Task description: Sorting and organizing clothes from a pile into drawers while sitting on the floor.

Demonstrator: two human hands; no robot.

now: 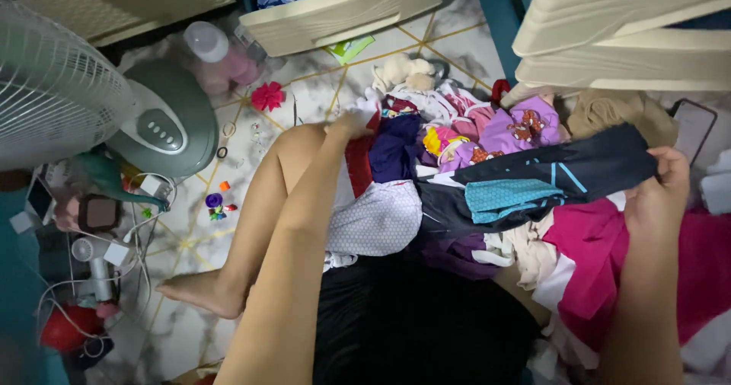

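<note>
Right fingers (662, 173) closed on dark garment (533, 179); left fingers unclear; open drawer (343, 15) holds clothes.

You held a dark garment (533, 183) of smooth, slightly sheeny cloth, mid-frame. Upper left, the fan (91, 103) looked like matt plastic. The floor (365, 65) was glossy, marble-patterned, possibly tile. The drawers (609, 27) looked matt plastic.

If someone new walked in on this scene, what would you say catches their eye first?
Most striking is the heap of bright clothes spread over the floor at centre, pinks and purples mixed. The right hand grips a dark garment with teal panels stretched above the heap, while the left hand reaches into the clothes further back. At far left stands a white fan on a grey-green base.
</note>
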